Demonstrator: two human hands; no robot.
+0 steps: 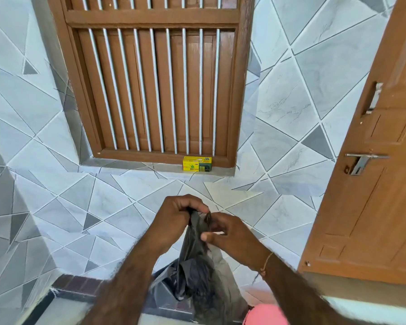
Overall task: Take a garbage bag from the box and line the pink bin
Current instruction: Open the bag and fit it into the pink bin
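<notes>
A wall of pale tiles (56,207) cut by grey diagonal lines fills most of the view. Set into it is a brown wooden window (150,78) with white vertical bars, and at the right edge a brown door (370,184) stands ajar, its metal handle (363,160) facing the window.

In front of the wall, low in the centre, a dark grey garbage bag (197,273) hangs crumpled from both hands, its lower folds bunched and its loose end dropping toward the bottom edge. The pink bin (265,315) shows only as a rounded pink patch at the bottom (just right of the hanging bag), partly hidden by the right forearm.

The left hand (176,219) is curled with its grip closed on the bag's top edge. The right hand (230,235), just beside it, pinches the same edge between thumb and fingers; a thin thread band (266,261) circles that wrist.

The small yellow box (197,163) sits on the window sill (131,166), against the frame's lower right corner, well apart from the hands.
</notes>
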